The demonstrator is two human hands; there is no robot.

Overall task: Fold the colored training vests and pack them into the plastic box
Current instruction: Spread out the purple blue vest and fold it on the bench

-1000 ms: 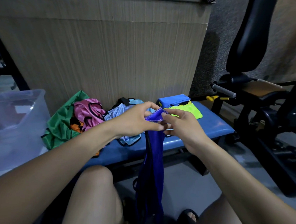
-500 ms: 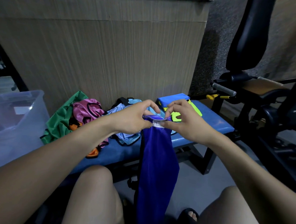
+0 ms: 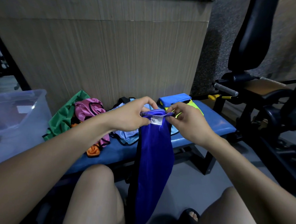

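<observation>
A dark blue vest hangs down between my knees, its white label showing at the top hem. My left hand pinches the hem's left end and my right hand pinches its right end, a short span apart. On the blue bench behind lie loose vests: green, pink, orange and light blue. A folded blue vest sits on a folded yellow one. The clear plastic box stands at the left.
A wood-grain panel rises right behind the bench. Black gym equipment with a padded seat fills the right side. Grey floor shows under the bench, and my sandalled foot rests on it.
My hands have drawn slightly apart along the top hem, spreading it so the label shows. The hanging vest has opened wider than a second ago.
</observation>
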